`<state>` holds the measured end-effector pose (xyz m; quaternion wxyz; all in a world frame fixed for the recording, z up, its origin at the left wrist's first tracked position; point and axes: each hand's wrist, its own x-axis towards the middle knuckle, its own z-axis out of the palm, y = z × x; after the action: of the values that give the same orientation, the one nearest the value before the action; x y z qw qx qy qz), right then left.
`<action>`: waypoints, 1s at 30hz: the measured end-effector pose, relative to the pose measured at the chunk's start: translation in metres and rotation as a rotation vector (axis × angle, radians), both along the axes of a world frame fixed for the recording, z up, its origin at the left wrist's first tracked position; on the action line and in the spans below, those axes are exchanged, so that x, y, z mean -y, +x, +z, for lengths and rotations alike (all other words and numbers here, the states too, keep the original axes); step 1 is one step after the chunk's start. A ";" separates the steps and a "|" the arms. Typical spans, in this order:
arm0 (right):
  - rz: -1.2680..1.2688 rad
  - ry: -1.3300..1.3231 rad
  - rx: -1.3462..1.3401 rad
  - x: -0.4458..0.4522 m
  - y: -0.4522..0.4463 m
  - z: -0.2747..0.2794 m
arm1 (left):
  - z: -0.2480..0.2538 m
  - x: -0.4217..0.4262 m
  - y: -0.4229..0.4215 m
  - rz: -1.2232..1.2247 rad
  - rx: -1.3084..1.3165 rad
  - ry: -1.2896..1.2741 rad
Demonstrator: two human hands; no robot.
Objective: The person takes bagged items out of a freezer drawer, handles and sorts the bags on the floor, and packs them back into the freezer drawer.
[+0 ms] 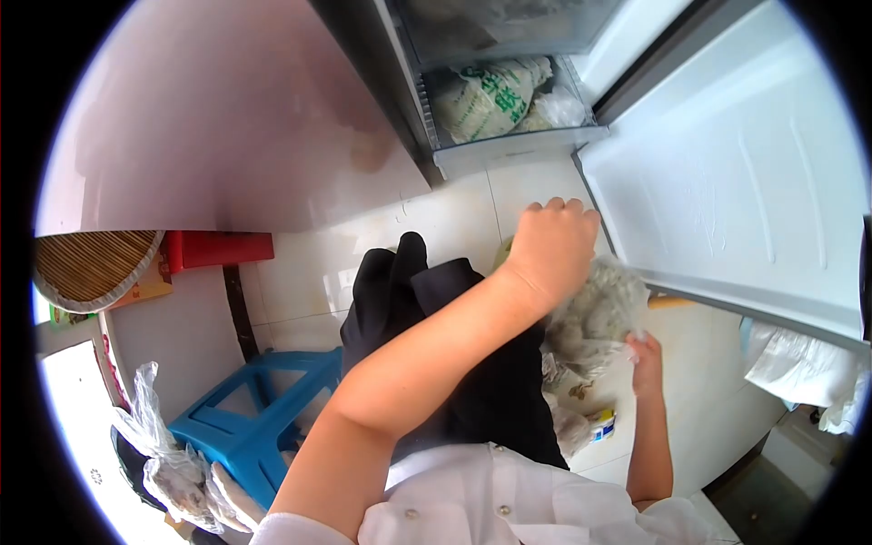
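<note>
A clear plastic bag [595, 313] with greenish-grey contents hangs between my two hands. My left hand [554, 241] is closed at the upper left of the bag, its knuckles up; whatever its fingers grip is hidden beneath them. With fingertips pinched together, my right hand [644, 352] holds the bag's lower right edge. Above them, an open freezer drawer [522, 143] holds a white bag with green print [495, 98] and a smaller whitish bag [561, 109].
The open fridge door [727, 173] stands at the right, the other door [227, 118] at the upper left. A blue plastic stool [241, 413] is at the lower left beside plastic bags [177, 472]. More bags and a small yellow-blue packet [601, 424] lie on the tiled floor [454, 218].
</note>
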<state>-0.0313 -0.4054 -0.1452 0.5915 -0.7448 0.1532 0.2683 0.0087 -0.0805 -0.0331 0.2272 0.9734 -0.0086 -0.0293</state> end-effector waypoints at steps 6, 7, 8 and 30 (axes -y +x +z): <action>0.037 0.168 0.091 -0.089 0.113 0.079 | 0.020 -0.016 0.010 0.233 0.479 -0.408; 0.041 0.177 0.108 -0.111 0.125 0.095 | 0.023 -0.020 0.012 0.265 0.539 -0.429; 0.043 0.187 0.124 -0.137 0.133 0.113 | 0.027 -0.025 0.015 0.296 0.597 -0.450; 0.701 -0.252 0.044 -0.330 0.225 0.164 | 0.047 -0.050 0.017 0.255 0.976 -0.765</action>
<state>0.1937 -0.0751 0.0184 0.3706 -0.8245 -0.0920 0.4176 0.0253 -0.0306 0.0140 0.5309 0.7177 -0.0052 0.4506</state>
